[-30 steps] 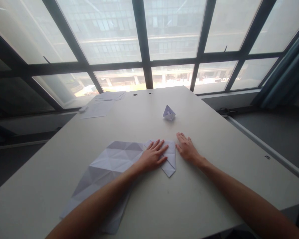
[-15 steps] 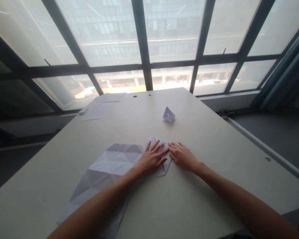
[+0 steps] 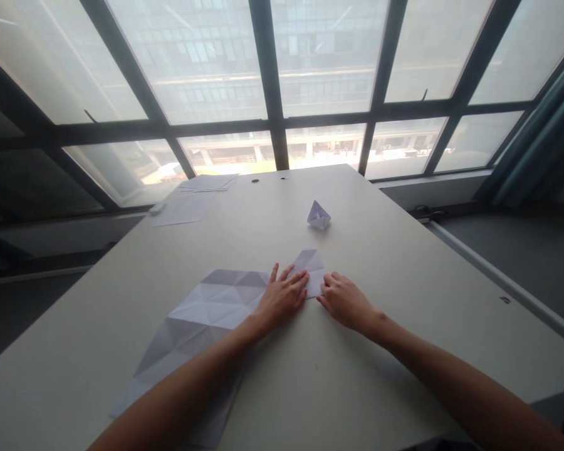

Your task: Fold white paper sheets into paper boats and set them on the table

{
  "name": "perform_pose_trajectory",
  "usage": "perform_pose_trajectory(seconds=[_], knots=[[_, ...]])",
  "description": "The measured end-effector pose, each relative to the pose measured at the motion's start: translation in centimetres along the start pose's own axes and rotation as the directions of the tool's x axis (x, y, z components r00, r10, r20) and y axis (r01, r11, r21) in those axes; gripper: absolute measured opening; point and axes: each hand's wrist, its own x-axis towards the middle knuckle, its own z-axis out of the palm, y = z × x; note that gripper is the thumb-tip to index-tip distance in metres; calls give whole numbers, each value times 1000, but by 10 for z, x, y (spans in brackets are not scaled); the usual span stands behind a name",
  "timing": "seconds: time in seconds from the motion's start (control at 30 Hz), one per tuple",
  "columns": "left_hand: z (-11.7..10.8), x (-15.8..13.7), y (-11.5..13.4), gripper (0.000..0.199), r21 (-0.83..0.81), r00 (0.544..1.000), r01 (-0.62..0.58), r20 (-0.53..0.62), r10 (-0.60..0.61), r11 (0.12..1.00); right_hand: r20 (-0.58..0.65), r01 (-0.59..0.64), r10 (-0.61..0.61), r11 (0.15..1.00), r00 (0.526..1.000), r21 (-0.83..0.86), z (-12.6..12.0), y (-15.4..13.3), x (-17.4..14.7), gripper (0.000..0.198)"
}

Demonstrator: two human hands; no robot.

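Note:
A small folded piece of white paper point(image 3: 313, 263) lies on the white table between my two hands. My left hand point(image 3: 284, 297) rests over its left side, fingers spread and lying flat. At the paper's right edge, my right hand point(image 3: 345, 299) has its fingers curled, pinching the edge. Under and beside my left forearm is a large creased sheet of paper point(image 3: 207, 307) with a pattern of triangular folds. Farther off, a small folded paper boat point(image 3: 318, 216) stands upright on the table.
Flat sheets of paper point(image 3: 183, 210) lie at the far left of the table point(image 3: 404, 326), with a small white object point(image 3: 156, 209) beside them. A round dark cable hole point(image 3: 255, 181) shows near the back edge. Tall windows stand beyond.
The folded paper has been turned and shifted slightly away from me. My right hand's fingers have curled in at its edge, and my left hand has slid a little left.

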Motion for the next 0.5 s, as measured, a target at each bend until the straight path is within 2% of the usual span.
perform_pose_trajectory(seconds=[0.13, 0.3, 0.5], knots=[[7, 0, -3, 40, -15, 1000, 14, 27, -14, 1000, -17, 34, -33, 998, 999, 57, -3, 0, -3, 27], [4, -1, -4, 39, -32, 999, 28, -14, -29, 999, -98, 89, -66, 964, 993, 250, -6, 13, -6, 25], [-1, -1, -3, 47, -85, 1000, -29, 2, 30, 996, -133, 150, -103, 898, 986, 413, 3, 21, -4, 20]])
